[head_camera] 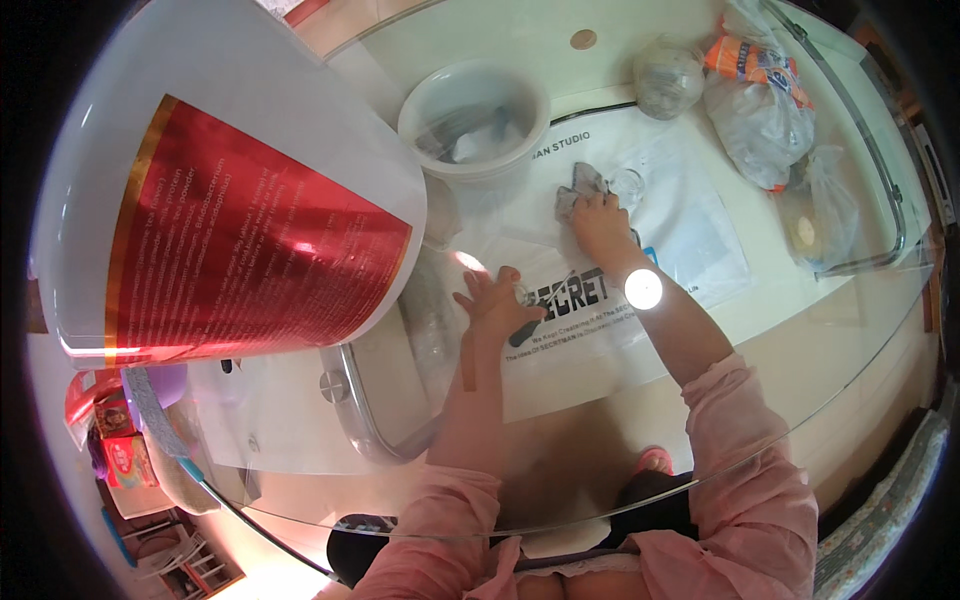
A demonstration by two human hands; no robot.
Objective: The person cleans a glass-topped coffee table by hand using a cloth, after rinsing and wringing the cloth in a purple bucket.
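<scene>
My right hand (600, 225) presses down on a crumpled grey cloth (579, 191) on the glass tabletop (697, 420). Right of the cloth lies a small clear round glass or plastic item (627, 187). My left hand (495, 304) is lower and to the left, its fingers spread, around a small clear object that is hard to make out. A thin metallic stick (559, 289) and a dark-handled item (525, 332) are beside its fingertips. Beneath the glass lies a white plastic bag with black print (675, 187).
A large white tub with a red label (247, 240) looms close at left. Behind it stands a white bowl (474, 161) holding plastic packets. Tied plastic bags (761, 124) appear at the upper right. A curved metal table frame (356, 405) passes below my left forearm.
</scene>
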